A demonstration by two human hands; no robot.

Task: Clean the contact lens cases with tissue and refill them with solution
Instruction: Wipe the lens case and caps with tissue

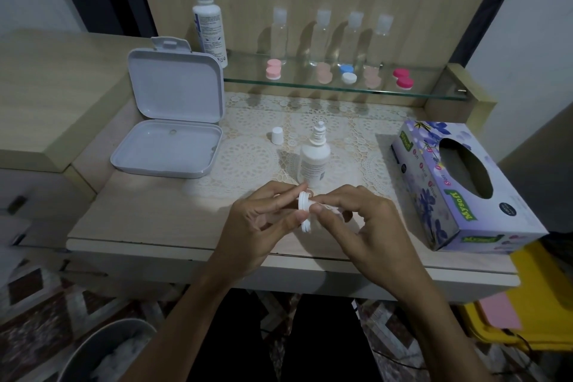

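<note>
Tabletop [148, 214], left to right: open grey box [169, 133], 10 o'clock; uncapped solution bottle [313, 161], 12 o'clock; tissue box [459, 186], 2 o'clock. Centre: left hand [260, 220] and right hand [359, 220] both grip the white lens case [304, 211], its wells mostly hidden by fingers; tissue indiscernible.

Dim and bluish overall, brightest on the lace mat [248, 161]. Soft shadows slanting behind the clear bottles [322, 37]. Wide-angle bending and blur toward edges.

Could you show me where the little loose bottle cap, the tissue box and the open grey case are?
Bottle cap [277, 135]: head view, on its white side wall.
Tissue box [434, 198]: head view, on its printed top face.
Open grey case [166, 150]: head view, on the bare floor of its lower tray.
</note>
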